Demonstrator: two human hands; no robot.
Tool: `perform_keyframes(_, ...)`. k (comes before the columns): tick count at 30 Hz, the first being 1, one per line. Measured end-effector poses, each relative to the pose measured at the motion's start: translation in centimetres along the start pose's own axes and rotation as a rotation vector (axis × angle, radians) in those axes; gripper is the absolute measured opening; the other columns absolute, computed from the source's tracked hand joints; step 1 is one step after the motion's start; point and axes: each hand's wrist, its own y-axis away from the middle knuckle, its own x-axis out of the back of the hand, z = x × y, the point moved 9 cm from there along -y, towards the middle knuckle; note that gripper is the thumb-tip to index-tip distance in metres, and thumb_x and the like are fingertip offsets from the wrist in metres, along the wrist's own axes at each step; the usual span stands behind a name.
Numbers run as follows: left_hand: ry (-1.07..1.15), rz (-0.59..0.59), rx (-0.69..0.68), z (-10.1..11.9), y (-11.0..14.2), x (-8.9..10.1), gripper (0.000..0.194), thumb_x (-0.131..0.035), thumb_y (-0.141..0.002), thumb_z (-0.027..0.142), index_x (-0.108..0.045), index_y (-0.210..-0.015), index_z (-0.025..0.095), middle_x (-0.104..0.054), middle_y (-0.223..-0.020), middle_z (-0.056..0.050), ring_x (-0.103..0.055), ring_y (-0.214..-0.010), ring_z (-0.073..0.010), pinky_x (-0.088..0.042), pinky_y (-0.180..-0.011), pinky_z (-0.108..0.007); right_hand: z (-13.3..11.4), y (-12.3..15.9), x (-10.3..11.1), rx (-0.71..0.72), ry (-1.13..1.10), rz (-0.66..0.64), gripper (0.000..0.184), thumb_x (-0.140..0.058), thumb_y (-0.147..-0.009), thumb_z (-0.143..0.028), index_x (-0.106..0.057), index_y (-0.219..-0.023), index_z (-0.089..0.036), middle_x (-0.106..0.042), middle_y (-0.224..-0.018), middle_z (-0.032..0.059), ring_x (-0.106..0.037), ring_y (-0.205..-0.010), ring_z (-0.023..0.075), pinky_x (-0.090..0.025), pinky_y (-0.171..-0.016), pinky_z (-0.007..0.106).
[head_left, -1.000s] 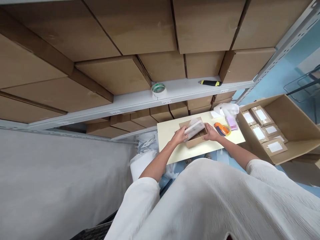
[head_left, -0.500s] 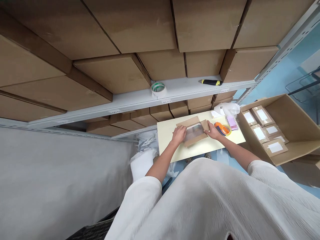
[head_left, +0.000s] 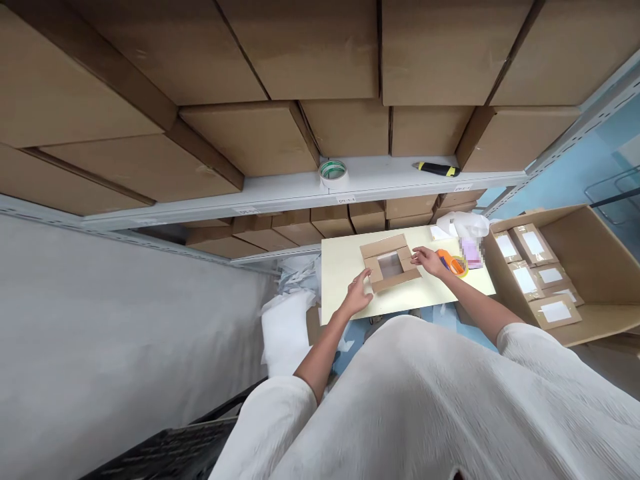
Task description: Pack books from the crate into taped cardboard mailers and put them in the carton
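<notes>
A small cardboard box [head_left: 379,251] lies on the pale yellow tabletop [head_left: 340,293], its short side flaps leaning inward and its long flaps spread. Something greyish and shiny [head_left: 391,265] shows through the middle; I cannot make out what it is. At the box's near left corner is my left hand [head_left: 358,293], thumb and fingers apart, fingertips by the edge. My right hand [head_left: 427,259] is at the right flap, its fingers partly extended and nothing visible in them. Just right of that hand lie an orange tape dispenser [head_left: 445,257] and a yellow tape roll [head_left: 461,268].
A large open carton [head_left: 600,267] holding several labelled small boxes stands at the right. Above the table, a metal shelf [head_left: 380,173] carries big cartons, a tape roll [head_left: 333,172] and a utility knife [head_left: 438,169]. White packing material [head_left: 287,330] is piled left of the table.
Both side flaps of the small box are now folded inward. My left hand has drawn back from inside to the near left corner, and my right hand has loosened from the right flap.
</notes>
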Motion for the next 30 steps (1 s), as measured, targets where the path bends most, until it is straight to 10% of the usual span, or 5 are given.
perform_keyframes(5,-0.114,-0.004,-0.033,1.1,-0.4,-0.3,0.088,-0.078,-0.089,0.033,-0.038,-0.168,0.026,-0.058,-0.163,-0.016,-0.049,-0.157,-0.0345,-0.036,-0.13,-0.054,-0.4,-1.5,0.1,-0.031,0.203,0.023,0.04,-0.06,-0.094,-0.038,-0.069,-0.128,-0.02,-0.079,-0.108,0.0084,-0.078,-0.095,0.0235,-0.063,-0.102,0.047)
perform_keyframes(12,0.095,0.216,0.188,-0.7,-3.7,1.1,0.086,-0.068,-0.097,0.03,-0.028,-0.173,0.023,-0.053,-0.161,-0.021,-0.07,-0.127,-0.0278,-0.058,-0.105,-0.043,-2.3,-3.6,-1.1,-0.081,0.108,0.002,0.07,-0.054,-0.1,-0.048,-0.049,-0.167,-0.028,-0.057,-0.166,0.0107,-0.057,-0.148,0.0306,-0.046,-0.126,0.053)
perform_keyframes(17,0.11,0.226,0.171,-0.3,-5.2,1.1,0.1,-0.066,-0.093,0.02,-0.015,-0.178,0.027,-0.05,-0.163,-0.02,-0.069,-0.128,-0.0262,-0.058,-0.109,-0.043,-2.5,-3.5,-1.3,-0.082,-0.004,-0.014,0.061,-0.049,-0.105,-0.062,-0.058,-0.158,-0.033,-0.063,-0.157,0.0085,-0.06,-0.143,0.0298,-0.054,-0.118,0.051)
perform_keyframes(22,-0.162,0.189,0.016,1.5,-5.4,1.0,0.066,-0.061,-0.093,0.016,-0.055,-0.159,0.021,-0.044,-0.171,-0.019,-0.049,-0.156,-0.0364,-0.044,-0.128,-0.055,-1.5,-2.3,-1.0,0.044,0.236,0.051,0.049,-0.054,-0.103,-0.063,-0.081,-0.111,-0.022,-0.077,-0.127,0.0104,-0.065,-0.131,0.033,-0.051,-0.12,0.05)
perform_keyframes(30,-0.235,0.128,-0.078,1.2,-4.5,-0.8,0.052,-0.049,-0.105,0.023,-0.059,-0.156,0.024,-0.045,-0.175,-0.013,-0.034,-0.168,-0.0299,-0.035,-0.136,-0.054,3.2,2.3,4.1,0.06,0.455,0.198,0.043,-0.055,-0.101,-0.043,-0.076,-0.133,-0.025,-0.07,-0.144,0.0133,-0.059,-0.142,0.0324,-0.046,-0.124,0.051)
